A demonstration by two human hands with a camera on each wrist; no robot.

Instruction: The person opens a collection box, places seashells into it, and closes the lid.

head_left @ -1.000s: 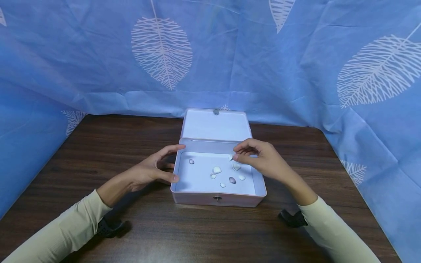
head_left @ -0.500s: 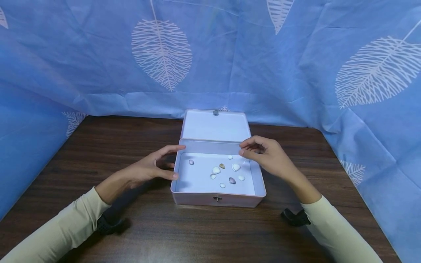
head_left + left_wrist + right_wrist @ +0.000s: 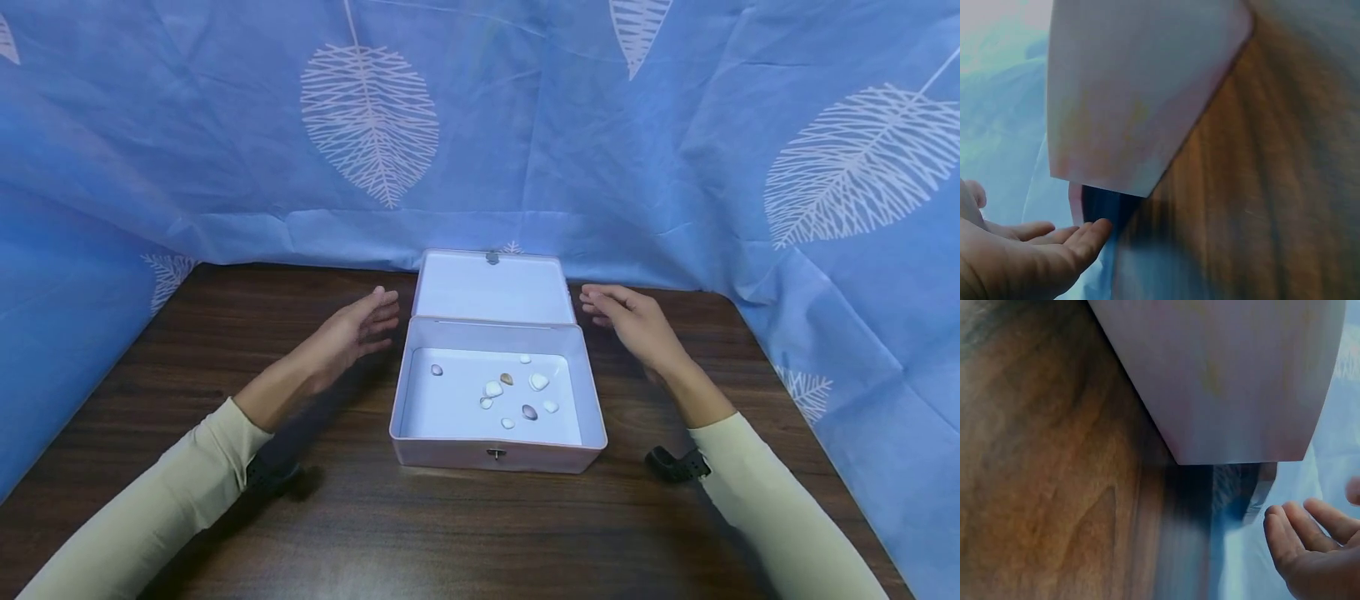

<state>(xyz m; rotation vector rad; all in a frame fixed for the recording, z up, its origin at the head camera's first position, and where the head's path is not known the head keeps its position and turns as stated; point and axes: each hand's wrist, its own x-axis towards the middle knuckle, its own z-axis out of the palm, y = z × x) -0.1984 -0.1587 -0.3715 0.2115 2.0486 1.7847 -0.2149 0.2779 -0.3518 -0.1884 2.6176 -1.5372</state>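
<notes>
A shallow white-pink hinged box [image 3: 495,454] stands mid-table with its lid [image 3: 491,287] tipped back. Several small seashells lie scattered on its floor, among them a white shell [image 3: 538,382], a brown shell [image 3: 507,378] and a purplish shell [image 3: 529,412]. My left hand [image 3: 347,337] hovers left of the box's back corner, fingers extended and palm toward it. On the other side, my right hand [image 3: 628,321] is beside the lid's right edge, fingers fairly straight. Neither hand holds anything. Both wrist views show the box's outer side wall [image 3: 1141,94] close to the fingers.
The box rests on a dark wooden table [image 3: 480,533]. Behind and beside the table hangs a blue cloth [image 3: 585,150] with white leaf prints, close behind the raised lid. The box's front carries a small metal latch [image 3: 496,453].
My left hand has let go of the box's left rim and moved back and away. My right hand has left a brown shell inside and moved out past the right side toward the lid.
</notes>
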